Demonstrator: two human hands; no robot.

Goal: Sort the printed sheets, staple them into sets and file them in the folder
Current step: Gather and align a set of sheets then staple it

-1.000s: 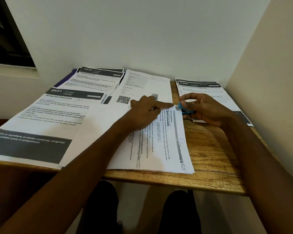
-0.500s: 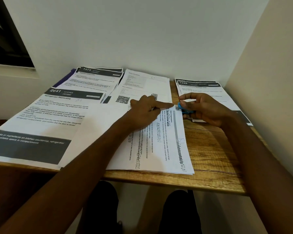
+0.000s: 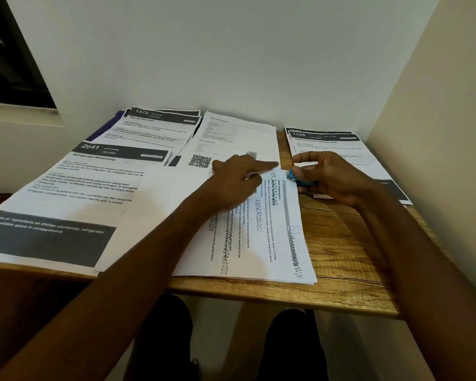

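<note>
A stack of printed sheets marked "B1" (image 3: 261,229) lies turned sideways on the wooden desk (image 3: 341,257). My left hand (image 3: 239,178) presses on it, index finger stretched to its far right corner. My right hand (image 3: 330,177) is curled around a small blue stapler (image 3: 296,178) whose nose sits on that corner. Other sheet piles lie around: "2641 Kitchen" (image 3: 74,193) at the left, "1573" (image 3: 154,130) behind it, a QR-code sheet (image 3: 231,138) in the middle back, "1228" (image 3: 335,149) at the right. A purple folder edge (image 3: 107,126) shows under the back-left pile.
The desk sits in a corner, with a white wall behind and a beige wall (image 3: 437,133) close on the right. A dark window (image 3: 8,59) is at the upper left. My knees (image 3: 165,339) show below the desk's front edge.
Almost nothing has moved. My right hand's fingers have closed slightly around the stapler at the corner of the stack.
</note>
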